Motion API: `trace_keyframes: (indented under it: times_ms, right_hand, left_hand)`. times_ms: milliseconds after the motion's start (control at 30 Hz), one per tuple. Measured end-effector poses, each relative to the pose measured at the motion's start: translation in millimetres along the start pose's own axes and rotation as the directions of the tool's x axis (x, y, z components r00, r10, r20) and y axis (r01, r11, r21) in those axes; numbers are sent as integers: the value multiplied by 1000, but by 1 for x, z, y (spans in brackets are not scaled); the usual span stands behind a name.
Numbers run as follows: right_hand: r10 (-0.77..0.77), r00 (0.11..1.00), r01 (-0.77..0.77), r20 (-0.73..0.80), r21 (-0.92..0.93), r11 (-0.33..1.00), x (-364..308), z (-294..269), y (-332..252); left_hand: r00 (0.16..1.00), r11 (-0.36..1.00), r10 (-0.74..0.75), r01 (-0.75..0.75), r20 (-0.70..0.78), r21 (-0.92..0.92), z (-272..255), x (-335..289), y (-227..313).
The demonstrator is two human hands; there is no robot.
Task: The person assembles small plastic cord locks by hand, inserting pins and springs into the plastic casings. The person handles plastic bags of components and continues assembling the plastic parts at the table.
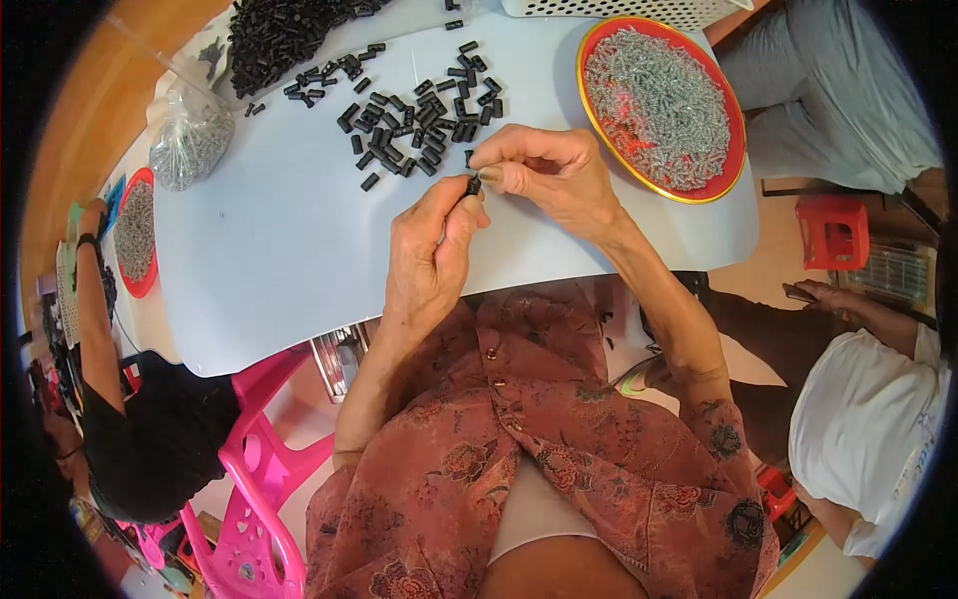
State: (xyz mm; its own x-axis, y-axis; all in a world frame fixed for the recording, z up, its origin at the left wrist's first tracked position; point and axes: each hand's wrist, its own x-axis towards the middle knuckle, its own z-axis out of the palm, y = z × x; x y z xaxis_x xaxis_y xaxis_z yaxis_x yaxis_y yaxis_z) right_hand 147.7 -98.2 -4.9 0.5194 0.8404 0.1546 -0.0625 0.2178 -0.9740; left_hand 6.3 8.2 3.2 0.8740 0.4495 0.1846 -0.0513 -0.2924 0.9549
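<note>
Over the table, near its front edge, my two hands meet at the fingertips. My left hand [436,240] is closed, pinching a small black cylindrical piece [473,186] between thumb and index finger. My right hand [559,180] is pinched too, its thumb and index finger touching the top of that piece; what lies between them is mostly hidden. A dark bit shows beside the right index fingertip, and I cannot tell whether it is held. Just beyond my hands, several loose black cylindrical pieces [384,140] lie scattered on the white table [279,260].
A gold-rimmed red plate [740,150] of small silvery metal pieces stands at right. Far left are a black heap [269,50], a clear bag [190,145] and another red plate [152,270]. A white basket [639,12] is behind. Other people sit nearby; a pink chair [264,489] stands left.
</note>
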Motion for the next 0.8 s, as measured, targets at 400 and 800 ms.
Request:
trace_keyframes:
  times_ms: [400,800]
  right_hand:
    - [-66,998,66,3,-123,990,-2,2,-3]
    - [-121,990,128,66,-107,986,-2,1,-1]
  left_hand:
    - [1000,1000,9,-9,-14,-3,3,0,-2]
    - [999,998,-40,40,-5,55,4,-4,3]
